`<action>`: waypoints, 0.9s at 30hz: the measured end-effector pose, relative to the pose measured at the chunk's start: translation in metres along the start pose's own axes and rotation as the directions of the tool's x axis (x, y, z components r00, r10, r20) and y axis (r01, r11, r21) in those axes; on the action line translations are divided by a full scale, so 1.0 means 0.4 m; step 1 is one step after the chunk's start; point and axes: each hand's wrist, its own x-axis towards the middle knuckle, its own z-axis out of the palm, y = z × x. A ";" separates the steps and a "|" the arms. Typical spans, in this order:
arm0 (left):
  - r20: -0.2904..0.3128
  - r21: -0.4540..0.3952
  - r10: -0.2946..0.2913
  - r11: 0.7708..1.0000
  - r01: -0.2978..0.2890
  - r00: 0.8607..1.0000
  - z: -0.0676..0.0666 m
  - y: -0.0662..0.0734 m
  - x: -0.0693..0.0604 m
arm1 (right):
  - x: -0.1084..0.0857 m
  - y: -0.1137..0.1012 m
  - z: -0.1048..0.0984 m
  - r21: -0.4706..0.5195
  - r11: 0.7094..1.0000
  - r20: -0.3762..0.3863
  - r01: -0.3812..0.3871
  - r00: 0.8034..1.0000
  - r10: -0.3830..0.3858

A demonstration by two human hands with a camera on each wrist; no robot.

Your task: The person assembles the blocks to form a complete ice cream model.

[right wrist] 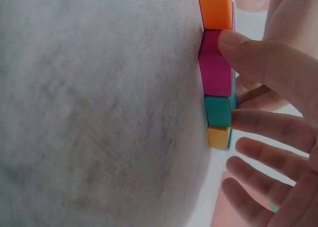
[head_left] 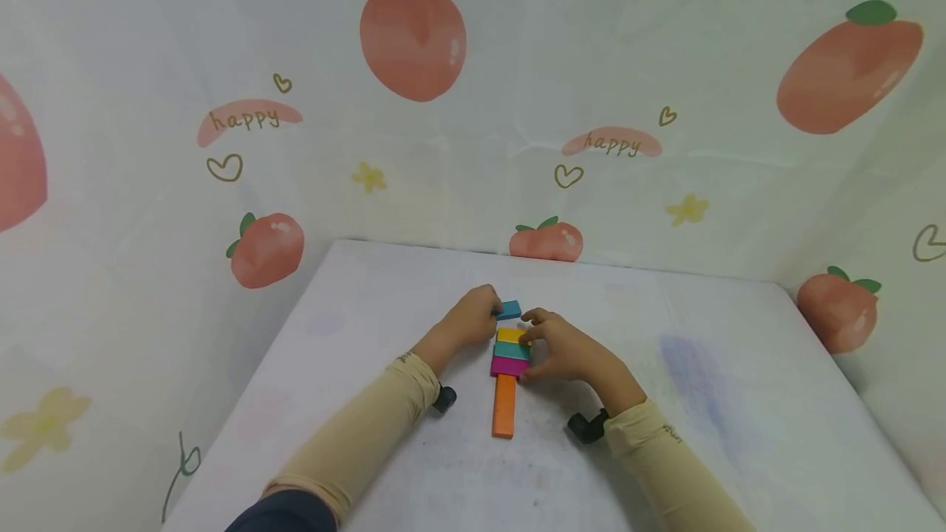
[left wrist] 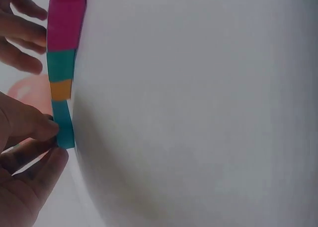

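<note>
My left hand pinches the left end of a small blue block between thumb and fingers, at the far end of a row of coloured blocks. Nearer to me in that row lie a yellow block, a teal block, a magenta block and a long orange block pointing towards me. My right hand is along the row's right side, fingers spread and relaxed. In the right wrist view its thumb is against the magenta block, and a finger reaches the teal one.
The blocks lie flat on a white table. Behind and beside it hangs a white cloth printed with fruit, hearts and flowers. A black wrist camera shows under the right wrist, another black camera by the left.
</note>
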 end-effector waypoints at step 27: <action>0.064 -0.041 0.055 0.998 -0.053 0.996 0.015 0.028 -0.021 | -0.001 -0.004 -0.003 0.019 0.999 0.006 0.048 0.999 -0.049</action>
